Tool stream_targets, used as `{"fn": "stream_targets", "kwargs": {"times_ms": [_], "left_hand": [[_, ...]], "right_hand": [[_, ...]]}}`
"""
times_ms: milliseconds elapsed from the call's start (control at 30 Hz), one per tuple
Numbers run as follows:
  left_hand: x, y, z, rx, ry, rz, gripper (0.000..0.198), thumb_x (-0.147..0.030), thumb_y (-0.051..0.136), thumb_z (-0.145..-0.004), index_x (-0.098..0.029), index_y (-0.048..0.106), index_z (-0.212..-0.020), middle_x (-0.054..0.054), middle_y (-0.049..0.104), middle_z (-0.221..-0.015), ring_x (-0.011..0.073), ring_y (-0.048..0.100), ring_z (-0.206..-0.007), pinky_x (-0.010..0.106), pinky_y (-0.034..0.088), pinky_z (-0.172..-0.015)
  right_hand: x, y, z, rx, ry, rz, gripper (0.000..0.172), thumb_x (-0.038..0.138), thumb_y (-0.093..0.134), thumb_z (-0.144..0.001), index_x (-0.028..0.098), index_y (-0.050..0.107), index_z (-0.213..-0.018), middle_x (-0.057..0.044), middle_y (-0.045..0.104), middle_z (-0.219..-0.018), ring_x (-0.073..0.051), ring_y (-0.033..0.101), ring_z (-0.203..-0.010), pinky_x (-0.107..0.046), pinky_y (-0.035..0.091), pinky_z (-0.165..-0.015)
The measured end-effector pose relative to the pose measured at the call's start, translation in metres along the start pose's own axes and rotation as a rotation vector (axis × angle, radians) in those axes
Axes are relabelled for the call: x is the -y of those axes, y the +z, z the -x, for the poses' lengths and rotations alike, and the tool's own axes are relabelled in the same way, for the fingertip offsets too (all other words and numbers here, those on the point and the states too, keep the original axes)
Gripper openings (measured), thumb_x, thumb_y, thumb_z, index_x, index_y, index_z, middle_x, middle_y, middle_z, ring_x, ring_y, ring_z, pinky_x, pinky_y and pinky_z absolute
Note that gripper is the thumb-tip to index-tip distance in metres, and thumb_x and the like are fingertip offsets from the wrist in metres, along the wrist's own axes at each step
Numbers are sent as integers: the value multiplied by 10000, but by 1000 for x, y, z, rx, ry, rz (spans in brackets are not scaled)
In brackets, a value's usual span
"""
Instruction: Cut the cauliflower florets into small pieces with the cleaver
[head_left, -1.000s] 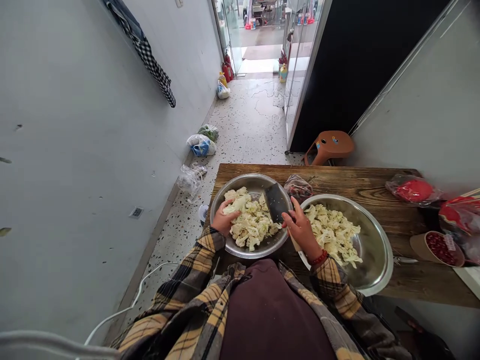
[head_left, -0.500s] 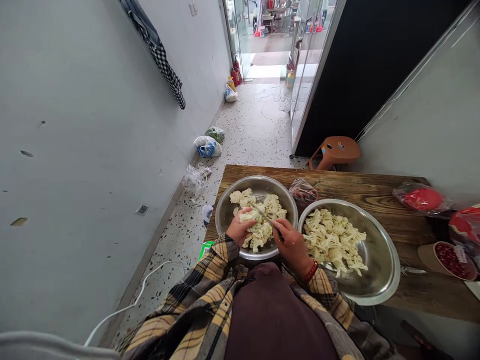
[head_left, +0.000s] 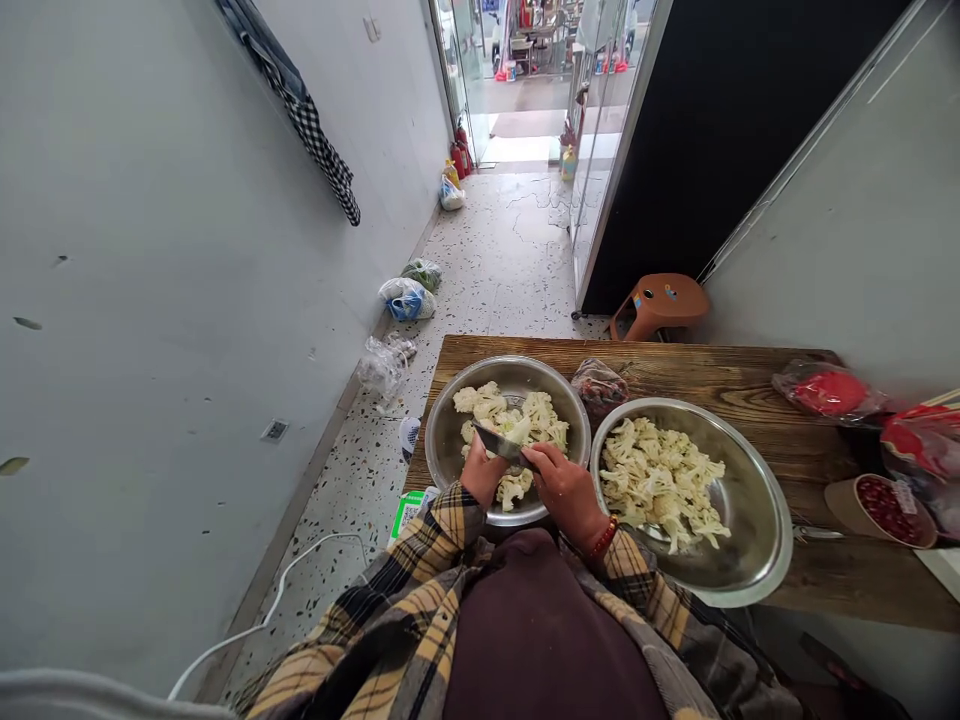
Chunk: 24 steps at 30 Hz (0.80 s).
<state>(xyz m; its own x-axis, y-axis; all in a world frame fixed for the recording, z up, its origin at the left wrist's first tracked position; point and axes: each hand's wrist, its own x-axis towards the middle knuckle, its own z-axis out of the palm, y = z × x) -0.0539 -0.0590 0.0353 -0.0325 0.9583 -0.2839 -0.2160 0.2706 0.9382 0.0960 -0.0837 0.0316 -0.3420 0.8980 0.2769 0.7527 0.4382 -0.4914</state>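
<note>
- The right hand (head_left: 562,490) is closed around the handle of a knife (head_left: 499,445), over the near right part of the small bowl (head_left: 444,445).
- The left hand (head_left: 481,475) is curled at the blade's other end, over the near side of the small bowl; I cannot tell whether its fingers grip a piece, as the blade hides them.
- The blade slants between the 2 hands, above the inside of the small bowl.
- Cauliflower (head_left: 541,410) lies in the small bowl, mostly in its far and right parts, with 1 clump at its near side.
- A pale piece (head_left: 517,428) shows just past the blade, within the small bowl's rim.
- The big bowl (head_left: 750,520) stands just right of the small bowl, with a heap of florets (head_left: 660,475) in its left half.
- Both bowls stand on the wooden table (head_left: 720,365); the small bowl is near its left end.
- A clear bag (head_left: 598,385) with dark contents sits just beside the small bowl, at its far right.
- A green-edged card (head_left: 407,515) with a code shows at the small bowl's near left.
- A tub (head_left: 847,505) of red bits is well to the right of the small bowl.
- The orange stool (head_left: 664,300) stands beyond the small bowl, to its right.
</note>
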Motion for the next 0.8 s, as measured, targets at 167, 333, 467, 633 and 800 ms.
{"fn": "stream_targets", "kwargs": {"times_ms": [167, 333, 467, 633, 800], "left_hand": [[-1, -10, 2, -27, -100, 92, 469, -327, 802, -572, -176, 512, -908, 4, 632, -771, 164, 615, -740, 304, 483, -693], [-5, -13, 1, 49, -150, 100, 464, -329, 812, -562, -174, 497, -865, -21, 606, -705, 144, 597, -681, 273, 467, -641], [-5, -6, -1, 80, -118, 92, 464, -301, 829, -532, -168, 516, -849, 11, 632, -759, 183, 603, -768, 301, 459, -708], [-6, -2, -3, 85, -79, 10, 427, -286, 834, -531, -158, 514, -784, -22, 582, -710, 133, 544, -687, 265, 424, -677], [-11, -4, -4, 198, -41, -44, 399, -307, 816, -558, -149, 565, -826, 24, 621, -826, 172, 561, -791, 315, 435, -782]], "right_hand": [[-20, 12, 8, 44, -1, -15, 281, 79, 449, -880, 196, 582, -1098, -78, 637, -1056, -167, 633, -869, -241, 498, -672], [-27, 9, 7, 85, -1, -1, 204, 144, 461, -906, 206, 569, -1067, -61, 631, -1045, -161, 629, -799, -241, 481, -624], [-18, -3, -2, 58, -38, -59, 149, 213, 477, -911, 193, 557, -1035, -80, 609, -1028, -191, 604, -892, -284, 499, -711], [-9, -18, -11, -50, -20, -89, 244, 229, 537, -859, 175, 549, -1096, -141, 548, -1161, -261, 520, -1099, -416, 473, -894], [-10, -34, -21, 54, -268, -55, 513, 228, 517, -873, 226, 396, -1371, -115, 415, -1414, -285, 316, -1339, -517, 323, -1070]]}}
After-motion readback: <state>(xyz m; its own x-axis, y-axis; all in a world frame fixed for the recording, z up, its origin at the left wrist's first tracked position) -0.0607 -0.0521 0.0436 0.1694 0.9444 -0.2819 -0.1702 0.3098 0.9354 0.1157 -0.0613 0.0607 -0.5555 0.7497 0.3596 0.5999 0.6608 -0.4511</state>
